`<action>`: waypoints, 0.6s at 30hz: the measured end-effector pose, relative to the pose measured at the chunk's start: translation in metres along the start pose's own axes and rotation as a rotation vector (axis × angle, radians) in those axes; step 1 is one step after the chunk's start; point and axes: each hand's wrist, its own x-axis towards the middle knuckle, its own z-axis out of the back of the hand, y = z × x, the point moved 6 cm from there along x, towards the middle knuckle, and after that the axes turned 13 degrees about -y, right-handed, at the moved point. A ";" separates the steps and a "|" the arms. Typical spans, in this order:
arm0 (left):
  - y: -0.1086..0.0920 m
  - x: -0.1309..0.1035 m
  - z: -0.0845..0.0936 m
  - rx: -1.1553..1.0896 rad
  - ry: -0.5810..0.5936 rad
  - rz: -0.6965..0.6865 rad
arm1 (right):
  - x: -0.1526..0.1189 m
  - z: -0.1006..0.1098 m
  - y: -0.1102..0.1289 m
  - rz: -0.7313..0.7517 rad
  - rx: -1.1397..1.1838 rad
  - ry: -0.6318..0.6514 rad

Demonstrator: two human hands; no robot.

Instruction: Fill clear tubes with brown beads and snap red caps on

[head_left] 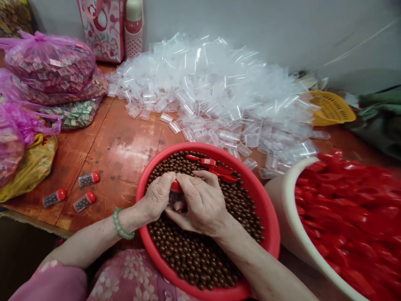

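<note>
Over the red basin [273, 221], my left hand [158, 195] and my right hand [202, 202] are together around a small clear tube [175, 196] with a red cap. Fingers of both hands press at the cap end, and part of the tube is hidden behind them. Shiny round brown balls [200, 261] fill much of the basin below. Several loose red caps [223, 171] lie on the balls just beyond my right hand. A green bead bracelet [120, 225] circles my left wrist.
Left on the table are 3 capped tubes [89, 179]. Clear empty tubes [213, 92] are heaped along the wall. A white tub [290, 200] of red caps [347, 217] stands right. Pink bags [50, 62] sit left; a yellow basket [333, 108] lies back right.
</note>
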 end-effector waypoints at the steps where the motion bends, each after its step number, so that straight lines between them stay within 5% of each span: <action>1: 0.001 0.001 0.000 0.016 0.005 -0.016 | 0.001 0.000 0.000 -0.003 -0.002 -0.009; 6: -0.005 0.005 0.003 0.056 -0.021 -0.099 | 0.010 0.000 -0.002 -0.032 0.015 0.069; 10: -0.035 -0.012 0.018 0.229 0.051 -0.241 | 0.007 0.012 -0.019 -0.171 0.110 0.215; 14: -0.075 -0.028 0.080 0.776 -0.262 -0.549 | -0.020 0.037 -0.052 -0.499 0.141 0.264; 18: -0.080 -0.031 0.143 1.389 -0.503 -0.620 | -0.050 0.036 -0.049 -0.629 0.374 0.528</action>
